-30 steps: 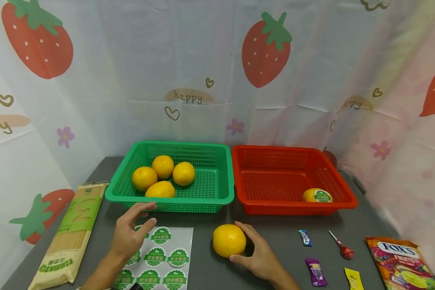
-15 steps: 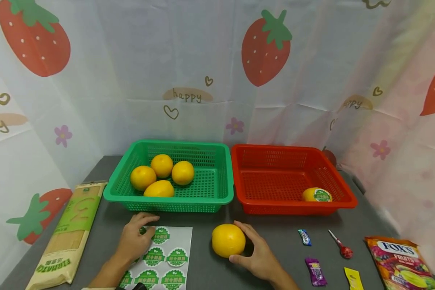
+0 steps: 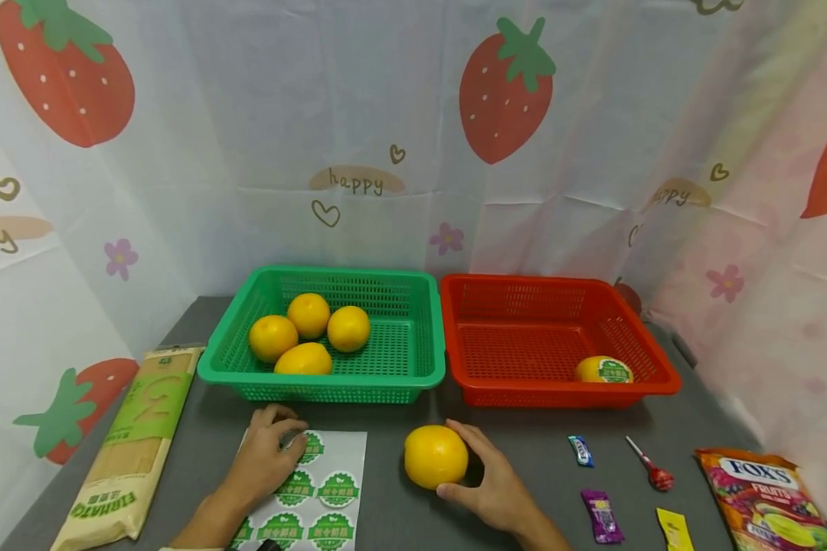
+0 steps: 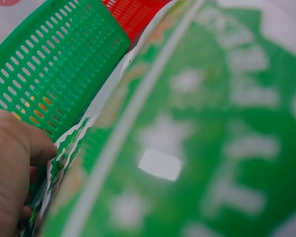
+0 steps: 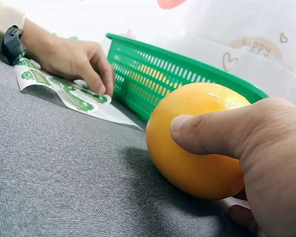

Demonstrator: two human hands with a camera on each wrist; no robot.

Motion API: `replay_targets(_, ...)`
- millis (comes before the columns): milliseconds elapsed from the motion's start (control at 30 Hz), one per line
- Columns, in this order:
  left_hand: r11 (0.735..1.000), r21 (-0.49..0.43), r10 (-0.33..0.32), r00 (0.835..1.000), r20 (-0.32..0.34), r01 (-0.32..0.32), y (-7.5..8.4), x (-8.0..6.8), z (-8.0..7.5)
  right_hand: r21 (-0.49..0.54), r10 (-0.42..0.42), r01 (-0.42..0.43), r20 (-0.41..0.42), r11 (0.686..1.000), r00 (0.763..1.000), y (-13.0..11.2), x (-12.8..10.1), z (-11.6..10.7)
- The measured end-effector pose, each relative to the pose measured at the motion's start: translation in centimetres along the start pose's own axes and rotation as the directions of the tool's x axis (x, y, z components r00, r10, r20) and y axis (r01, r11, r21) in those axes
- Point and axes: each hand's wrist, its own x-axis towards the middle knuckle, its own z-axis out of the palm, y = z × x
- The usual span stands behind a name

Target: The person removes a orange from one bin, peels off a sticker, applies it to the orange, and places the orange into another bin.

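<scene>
On the grey tabletop, my right hand (image 3: 485,482) grips an orange (image 3: 436,458), thumb on the near side and fingers behind. The right wrist view shows the thumb pressed on the orange (image 5: 192,163); its far fingers are mostly hidden. My left hand (image 3: 265,459) is over a white sheet (image 3: 358,467) of round green-and-white stickers, its thumb and fingers pinching at the edge of a top-row sticker (image 3: 312,448). In the left wrist view, the thumb (image 4: 42,146) touches a printed edge; a blurred close green print fills most of that view.
Behind the sheet stands a green basket (image 3: 423,380) with several oranges. The red basket (image 3: 524,394) beside it holds one stickered orange (image 3: 603,370). A noodle packet (image 3: 134,428) lies left. Small candies, a lollipop (image 3: 658,476) and a candy bag (image 3: 765,501) lie right.
My left hand has come down from above the sheet's upper left, then moved slightly right to a top-row sticker, its fingers curling in. My right hand and the orange have stayed in place.
</scene>
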Motion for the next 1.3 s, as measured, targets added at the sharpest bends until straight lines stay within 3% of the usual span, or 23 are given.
replay_targets(200,0.998,-0.007,0.067,0.992,-0.104,-0.068,0.0,-0.1,0.1,-0.010,-0.003,0.003,-0.007,1.000,1.000,0.3,0.0,0.0)
replay_targets(433,0.998,-0.035,0.040,0.994,-0.104,-0.044,0.1,-0.2,0.1,-0.010,-0.011,0.011,-0.006,1.000,1.000,0.2,0.1,-0.1)
replay_targets(533,0.995,-0.055,0.077,0.988,-0.137,-0.085,0.0,-0.1,0.0,-0.011,-0.010,0.010,-0.006,1.000,1.000,0.1,0.0,-0.2)
replay_targets(600,0.988,-0.062,0.129,0.975,-0.181,-0.143,0.0,0.0,-0.1,-0.011,-0.007,0.007,-0.003,1.000,1.000,0.0,0.0,-0.2)
replay_targets(767,0.956,-0.040,0.267,0.921,-0.282,-0.290,0.8,0.4,-1.2,-0.028,-0.006,0.005,-0.004,1.000,1.000,-0.1,0.0,-0.1)
replay_targets(900,0.935,-0.059,0.316,0.896,-0.313,-0.351,2.3,0.8,-2.3,-0.014,-0.003,0.003,-0.009,1.000,1.000,-0.2,0.1,0.1)
replay_targets(1000,0.927,-0.137,0.297,0.906,-0.303,-0.350,5.2,0.9,-3.4,0.009,0.006,-0.006,-0.010,1.000,1.000,-1.4,0.1,0.0)
replay_targets(1133,0.916,-0.286,0.226,0.951,-0.213,-0.282,7.8,1.3,-4.0,0.017,0.021,-0.021,-0.009,1.000,1.000,-3.5,-0.2,-0.2)
replay_targets(1233,0.898,-0.370,0.201,0.970,-0.136,-0.238,7.8,1.8,-3.6,0.010,0.027,-0.027,-0.008,1.000,1.000,-4.0,-0.3,-0.3)
replay_targets(1300,0.884,-0.402,0.211,0.972,-0.109,-0.237,8.3,2.1,-3.6,0.006,0.029,-0.028,-0.008,1.000,1.000,-4.0,-0.3,-0.3)
